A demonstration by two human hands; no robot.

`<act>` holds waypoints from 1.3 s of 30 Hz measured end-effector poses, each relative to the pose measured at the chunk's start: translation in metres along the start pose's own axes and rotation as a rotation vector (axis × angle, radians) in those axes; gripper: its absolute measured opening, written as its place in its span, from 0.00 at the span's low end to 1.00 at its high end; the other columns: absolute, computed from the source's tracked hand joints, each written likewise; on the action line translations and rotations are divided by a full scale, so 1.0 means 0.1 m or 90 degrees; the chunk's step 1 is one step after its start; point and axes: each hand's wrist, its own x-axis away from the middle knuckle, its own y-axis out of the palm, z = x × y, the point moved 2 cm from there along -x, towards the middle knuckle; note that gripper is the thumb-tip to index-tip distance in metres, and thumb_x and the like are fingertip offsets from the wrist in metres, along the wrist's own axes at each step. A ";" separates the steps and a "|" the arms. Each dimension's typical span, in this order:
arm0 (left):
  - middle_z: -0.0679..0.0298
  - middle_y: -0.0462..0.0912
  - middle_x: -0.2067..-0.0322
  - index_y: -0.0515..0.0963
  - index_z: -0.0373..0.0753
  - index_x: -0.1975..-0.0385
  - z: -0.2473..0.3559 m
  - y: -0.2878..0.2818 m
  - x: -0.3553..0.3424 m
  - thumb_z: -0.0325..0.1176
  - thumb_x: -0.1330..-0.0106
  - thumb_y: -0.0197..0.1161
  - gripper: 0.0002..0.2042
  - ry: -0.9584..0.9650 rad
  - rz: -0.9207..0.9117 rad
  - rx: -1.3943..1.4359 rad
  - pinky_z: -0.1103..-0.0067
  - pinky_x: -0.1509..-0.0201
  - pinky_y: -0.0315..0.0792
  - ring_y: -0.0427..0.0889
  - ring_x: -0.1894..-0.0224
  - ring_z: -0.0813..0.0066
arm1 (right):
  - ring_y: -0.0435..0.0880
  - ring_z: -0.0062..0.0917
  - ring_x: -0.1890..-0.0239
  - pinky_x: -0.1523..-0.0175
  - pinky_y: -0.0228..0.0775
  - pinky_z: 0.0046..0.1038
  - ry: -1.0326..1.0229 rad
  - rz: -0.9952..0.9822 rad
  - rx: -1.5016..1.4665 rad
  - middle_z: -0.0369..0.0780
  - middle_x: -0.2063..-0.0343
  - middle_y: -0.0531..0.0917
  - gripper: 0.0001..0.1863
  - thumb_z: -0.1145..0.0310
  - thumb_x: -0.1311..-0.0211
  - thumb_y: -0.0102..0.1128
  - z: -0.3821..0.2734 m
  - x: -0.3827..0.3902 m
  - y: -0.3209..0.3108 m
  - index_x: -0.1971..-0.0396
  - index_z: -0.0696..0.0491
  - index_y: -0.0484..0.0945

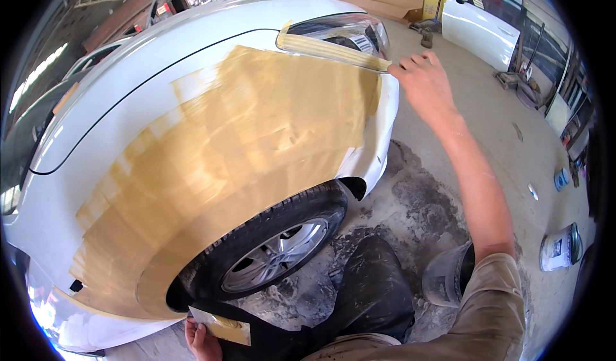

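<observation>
A white car's front fender (138, 101) is spread with tan body filler (256, 130) above the wheel (276, 255). Strips of masking tape (333, 51) border the headlight (346, 31). My right hand (423, 82) is closed in a pinch at the front end of the tape, by the fender's front corner. A thin edge shows at its fingertips, but what it holds is too small to make out. Low in the view, my left hand (202, 342) grips a flat rectangular putty board (221, 326) with tan filler smeared on it.
A dark bucket (446, 274) stands beside my right leg, with a white pail (560, 247) farther right. Grey dust and stains mark the floor (423, 201). A white car door (481, 31) and a cardboard box (385, 3) are at the back.
</observation>
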 end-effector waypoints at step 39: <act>0.60 0.80 0.53 0.68 0.37 0.52 0.31 0.34 -0.02 0.27 0.31 0.58 0.11 -0.108 -0.014 0.306 0.72 0.41 0.75 0.80 0.50 0.70 | 0.78 0.27 0.59 0.43 0.69 0.34 -0.019 0.081 -0.199 0.34 0.66 0.80 0.14 0.74 0.52 0.61 -0.83 0.69 -0.57 0.62 0.53 0.81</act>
